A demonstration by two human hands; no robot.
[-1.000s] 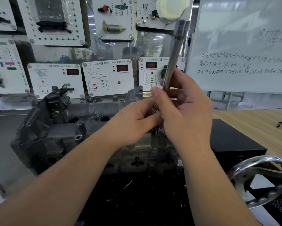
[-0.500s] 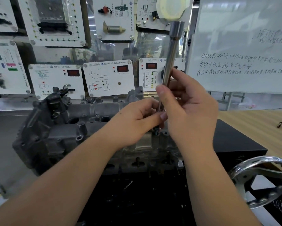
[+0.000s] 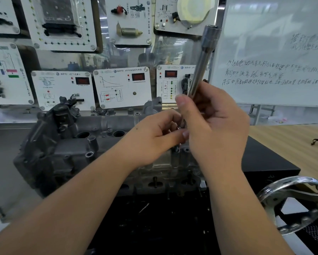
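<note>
The rod (image 3: 200, 70), a long steel shaft with a wider socket collar at its top end, is held tilted, top leaning right, above the right part of the cylinder head (image 3: 71, 150). The right hand (image 3: 215, 126) grips the lower shaft, fingers curled round it and thumb laid along its near side. The left hand (image 3: 154, 137) pinches the rod's lower end between thumb and curled fingertips; the tip itself is hidden between the two hands. The lower end stands clear above the head, over a short upright stud (image 3: 176, 149), not touching it. Above the hands the rod has open room on all sides; its collar shows in front of the left edge of the whiteboard (image 3: 274, 52). Left of the hands, two round bores (image 3: 118, 133) open upward in the head; their insides are dark and any contents cannot be told. The head's left end carries a raised black bracket (image 3: 66, 115). A black box (image 3: 265, 162) lies just right of the head, on the wooden table (image 3: 292, 140). A chrome handwheel (image 3: 292, 205) stands at lower right, near the right forearm but apart from it. Instrument panels (image 3: 123, 87) line the wall behind the head, well apart from the hands.
</note>
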